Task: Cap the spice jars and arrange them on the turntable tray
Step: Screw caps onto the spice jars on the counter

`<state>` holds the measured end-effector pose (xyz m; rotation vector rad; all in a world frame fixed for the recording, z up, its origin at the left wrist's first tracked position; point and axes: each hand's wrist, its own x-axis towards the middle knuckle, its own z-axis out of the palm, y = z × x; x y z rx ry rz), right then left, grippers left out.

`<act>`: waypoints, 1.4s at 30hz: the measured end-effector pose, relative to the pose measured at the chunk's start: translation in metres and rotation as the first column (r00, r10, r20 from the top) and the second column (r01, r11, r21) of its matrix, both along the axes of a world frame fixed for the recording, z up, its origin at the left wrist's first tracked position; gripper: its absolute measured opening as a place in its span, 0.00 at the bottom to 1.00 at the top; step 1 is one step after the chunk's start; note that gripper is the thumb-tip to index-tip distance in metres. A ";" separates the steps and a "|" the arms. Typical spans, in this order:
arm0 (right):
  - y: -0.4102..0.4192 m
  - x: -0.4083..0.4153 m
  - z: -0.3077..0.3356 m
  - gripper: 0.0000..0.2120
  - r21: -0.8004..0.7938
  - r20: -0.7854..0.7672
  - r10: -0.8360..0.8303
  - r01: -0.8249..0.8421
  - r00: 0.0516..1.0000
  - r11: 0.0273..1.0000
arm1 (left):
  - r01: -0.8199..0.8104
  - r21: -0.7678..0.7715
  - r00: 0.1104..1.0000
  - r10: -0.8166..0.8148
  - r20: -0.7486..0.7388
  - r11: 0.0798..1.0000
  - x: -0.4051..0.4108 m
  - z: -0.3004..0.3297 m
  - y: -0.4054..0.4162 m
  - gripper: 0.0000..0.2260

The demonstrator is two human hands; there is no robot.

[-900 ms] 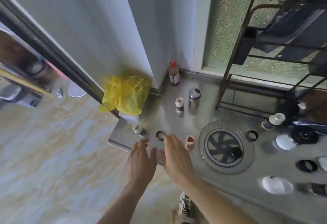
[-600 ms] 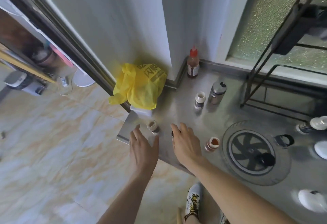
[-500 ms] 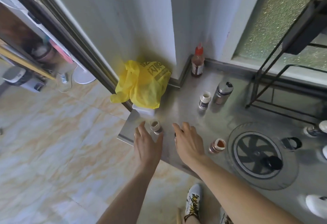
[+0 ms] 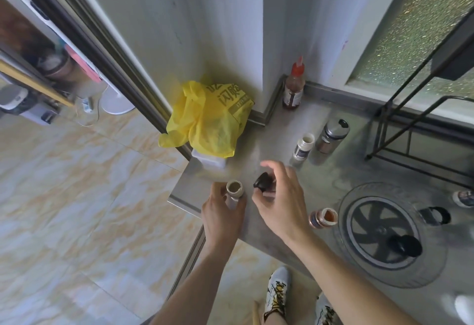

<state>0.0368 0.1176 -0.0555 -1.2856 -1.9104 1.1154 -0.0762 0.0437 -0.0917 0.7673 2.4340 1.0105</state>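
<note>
Nearest the camera, at the front corner of the steel table [image 4: 277,129], the left hand [image 4: 221,215] is wrapped around an open spice jar [image 4: 234,191], fingers closed on its body so the mouth faces up and the pale powder inside shows. Just beside it, the right hand [image 4: 278,202] pinches a black cap [image 4: 264,182] between thumb and fingertips, with the cap tilted and held close to the jar's mouth but not yet over it. This looks like the capping step for the first jar: the next move calls for bringing the cap level above the rim, seating it squarely and twisting while the left hand keeps the jar from turning.

A little further right, an uncapped jar of orange-red spice [image 4: 322,218] stands just beside the clear turntable tray [image 4: 364,190]. One black cap [image 4: 405,245] lies on the tray, and another dark lid [image 4: 434,215] rests on the table past its rim. No jar stands on the tray, so arranging has yet to begin.

Further back stand a white-capped bottle [image 4: 303,149] and a metal shaker [image 4: 332,136], then a red-topped sauce bottle [image 4: 293,86] in the wall corner, with a yellow plastic bag [image 4: 210,119] to its left.
</note>
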 end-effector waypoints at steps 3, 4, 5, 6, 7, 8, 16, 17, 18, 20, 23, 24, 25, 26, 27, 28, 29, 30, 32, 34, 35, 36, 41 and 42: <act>0.002 0.000 0.032 0.18 0.031 -0.193 0.076 -0.071 0.978 0.997 | 0.042 0.073 0.999 -0.043 0.011 0.996 0.013 0.011 -0.004 0.13; 0.003 0.001 0.038 0.16 0.066 -0.198 0.104 -0.093 0.975 0.993 | 0.058 0.089 0.998 -0.059 0.004 0.994 0.017 0.016 -0.004 0.13; 0.005 0.003 0.042 0.14 0.097 -0.180 0.130 -0.114 0.975 0.989 | 0.077 0.104 0.997 -0.077 -0.012 0.992 0.021 0.019 -0.005 0.13; 0.006 0.006 0.044 0.14 0.122 -0.143 0.157 -0.140 0.977 0.983 | 0.098 0.122 0.995 -0.095 -0.032 0.988 0.025 0.020 -0.005 0.13; 0.007 0.009 0.044 0.14 0.144 -0.100 0.177 -0.162 0.979 0.976 | 0.116 0.143 0.993 -0.110 -0.051 0.983 0.029 0.021 -0.006 0.14; 0.007 0.013 0.045 0.14 0.158 -0.073 0.192 -0.179 0.979 0.971 | 0.128 0.169 0.991 -0.119 -0.063 0.977 0.032 0.022 -0.006 0.15; -0.009 0.037 0.033 0.13 0.317 -0.127 0.238 -0.188 0.963 0.930 | 0.152 0.383 0.981 -0.092 -0.170 0.911 0.058 0.022 -0.023 0.18; -0.012 0.039 0.032 0.13 0.338 -0.141 0.244 -0.185 0.960 0.923 | 0.163 0.400 0.979 -0.098 -0.180 0.902 0.061 0.020 -0.026 0.17; -0.014 0.041 0.030 0.13 0.360 -0.152 0.254 -0.186 0.955 0.914 | 0.172 0.416 0.977 -0.100 -0.189 0.893 0.063 0.017 -0.028 0.17; -0.017 0.042 0.024 0.13 0.401 -0.165 0.265 -0.181 0.950 0.898 | 0.186 0.449 0.971 -0.094 -0.219 0.874 0.066 0.009 -0.032 0.16; -0.019 0.043 0.007 0.14 0.441 -0.165 0.223 -0.130 0.961 0.888 | 0.224 0.469 0.957 -0.100 -0.274 0.854 0.068 -0.011 -0.037 0.13; -0.019 0.044 0.000 0.14 0.448 -0.155 0.213 -0.124 0.965 0.885 | 0.235 0.470 0.953 -0.106 -0.284 0.851 0.069 -0.018 -0.038 0.12; -0.020 0.045 -0.006 0.14 0.453 -0.144 0.216 -0.130 0.966 0.882 | 0.241 0.472 0.951 -0.108 -0.290 0.848 0.069 -0.025 -0.039 0.12; -0.021 0.046 -0.011 0.14 0.459 -0.131 0.232 -0.148 0.964 0.876 | 0.245 0.481 0.951 -0.113 -0.288 0.841 0.070 -0.030 -0.040 0.12; -0.022 0.049 -0.015 0.14 0.468 -0.116 0.251 -0.170 0.961 0.867 | 0.250 0.495 0.954 -0.124 -0.274 0.832 0.070 -0.035 -0.041 0.12; -0.023 0.052 -0.017 0.14 0.479 -0.099 0.266 -0.189 0.959 0.857 | 0.264 0.510 0.956 -0.152 -0.251 0.819 0.070 -0.040 -0.043 0.12; -0.023 0.057 -0.017 0.14 0.492 -0.078 0.278 -0.205 0.957 0.846 | 0.286 0.527 0.955 -0.195 -0.223 0.800 0.069 -0.044 -0.044 0.11; -0.024 0.062 -0.016 0.14 0.506 -0.057 0.288 -0.221 0.956 0.834 | 0.315 0.546 0.949 -0.247 -0.197 0.776 0.069 -0.047 -0.047 0.10; -0.028 0.074 -0.011 0.16 0.518 -0.025 0.314 -0.256 0.949 0.816 | 0.381 0.587 0.921 -0.346 -0.176 0.714 0.070 -0.051 -0.055 0.09; -0.037 0.087 -0.008 0.17 0.537 -0.025 0.317 -0.255 0.948 0.804 | 0.424 0.618 0.899 -0.389 -0.201 0.662 0.078 -0.052 -0.064 0.07; -0.044 0.093 -0.009 0.17 0.562 -0.041 0.290 -0.218 0.956 0.798 | 0.438 0.626 0.894 -0.387 -0.228 0.645 0.084 -0.052 -0.068 0.06; -0.052 0.098 -0.011 0.17 0.581 -0.068 0.247 -0.163 0.967 0.797 | 0.451 0.629 0.889 -0.384 -0.251 0.634 0.090 -0.052 -0.073 0.06; -0.091 0.126 -0.013 0.15 0.551 -0.145 0.226 -0.112 0.963 0.827 | 0.462 0.648 0.881 -0.399 -0.256 0.605 0.110 -0.052 -0.100 0.07; -0.098 0.131 -0.011 0.13 0.522 -0.176 0.253 -0.127 0.951 0.843 | 0.467 0.655 0.877 -0.406 -0.257 0.594 0.112 -0.050 -0.105 0.07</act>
